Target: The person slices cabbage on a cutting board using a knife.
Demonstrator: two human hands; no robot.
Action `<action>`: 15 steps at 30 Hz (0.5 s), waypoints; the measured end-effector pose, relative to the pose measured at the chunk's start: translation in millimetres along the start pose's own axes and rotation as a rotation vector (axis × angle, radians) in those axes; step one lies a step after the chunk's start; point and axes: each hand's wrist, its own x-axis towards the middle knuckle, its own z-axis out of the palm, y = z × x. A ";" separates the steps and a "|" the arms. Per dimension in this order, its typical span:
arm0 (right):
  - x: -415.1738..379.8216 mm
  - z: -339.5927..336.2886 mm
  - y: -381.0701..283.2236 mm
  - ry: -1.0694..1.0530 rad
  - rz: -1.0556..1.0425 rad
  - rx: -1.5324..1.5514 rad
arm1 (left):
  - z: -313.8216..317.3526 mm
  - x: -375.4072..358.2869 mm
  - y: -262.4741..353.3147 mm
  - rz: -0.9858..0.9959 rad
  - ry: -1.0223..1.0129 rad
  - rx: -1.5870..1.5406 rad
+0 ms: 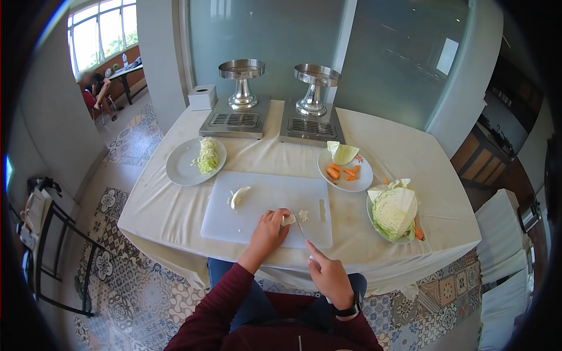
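My left hand (272, 230) is closed on a small pale piece of cabbage (288, 220) near the front of the white cutting board (266, 182). In my right hand (329, 275) is a knife (298, 224), its blade at the right side of that piece. Fine chopped bits (303, 216) lie just right of the blade. A curved pale cabbage piece (239, 196) rests on the board's left half. Shredded cabbage (208, 156) sits on a plate (180, 162) behind the board at left.
Behind the board at right, a plate (363, 182) holds carrots (333, 171) and a cabbage leaf (344, 154). A large cabbage (395, 210) sits on another plate at right. Two metal stands (242, 88) and a white box (202, 97) are at the back. A person (98, 90) sits far left.
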 end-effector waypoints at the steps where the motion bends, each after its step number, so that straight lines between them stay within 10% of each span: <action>1: -0.3 -1.0 -1.3 -0.004 0.002 -0.005 | -0.4 0.0 0.1 0.000 -0.001 0.000; 15: -13.2 -12.6 -10.4 -0.059 0.019 0.002 | 1.0 0.1 -1.5 -0.003 -0.004 0.002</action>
